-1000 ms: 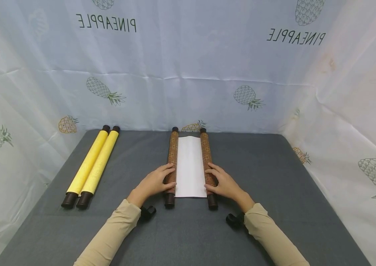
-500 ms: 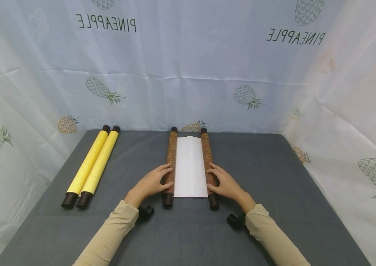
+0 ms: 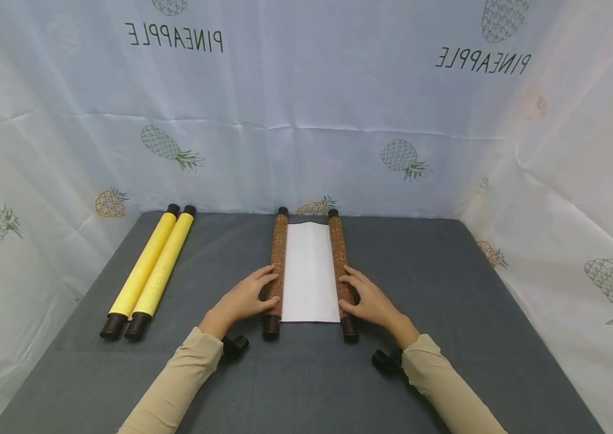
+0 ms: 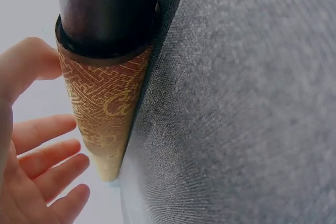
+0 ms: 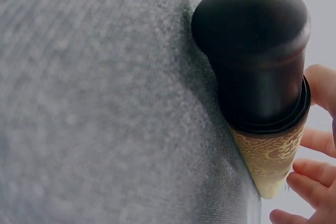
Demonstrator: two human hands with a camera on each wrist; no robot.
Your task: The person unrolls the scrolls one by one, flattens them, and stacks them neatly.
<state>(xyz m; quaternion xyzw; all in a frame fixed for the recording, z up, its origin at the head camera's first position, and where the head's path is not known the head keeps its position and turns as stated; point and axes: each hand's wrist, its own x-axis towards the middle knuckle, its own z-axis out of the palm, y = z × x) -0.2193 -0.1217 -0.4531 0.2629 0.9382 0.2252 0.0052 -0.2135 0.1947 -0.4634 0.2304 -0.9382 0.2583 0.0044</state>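
A brown scroll with a gold pattern and dark end knobs lies partly unrolled on the table, its white paper [image 3: 310, 274] showing between two rolls. On the left roll [image 3: 279, 244] rest the thumb and fingertips of my left hand [image 3: 240, 298]. My right hand [image 3: 374, 301] touches the right roll [image 3: 337, 241] in the same way. In the left wrist view the fingers [image 4: 44, 132] are spread and lie against the roll's upper side, above the dark knob's collar. The right wrist view has the black knob [image 5: 257, 51] in front, with the fingertips beside the patterned roll behind it.
Two yellow rolls [image 3: 157, 265] with dark ends lie side by side at the table's left. Dark grey cloth [image 3: 420, 259] covers the table. A white curtain [image 3: 306, 90] with pineapple prints stands behind it and at both sides.
The two brown rolls have moved apart, left one leftward and right one slightly rightward, with my hands on them. A wider strip of white paper shows between them.
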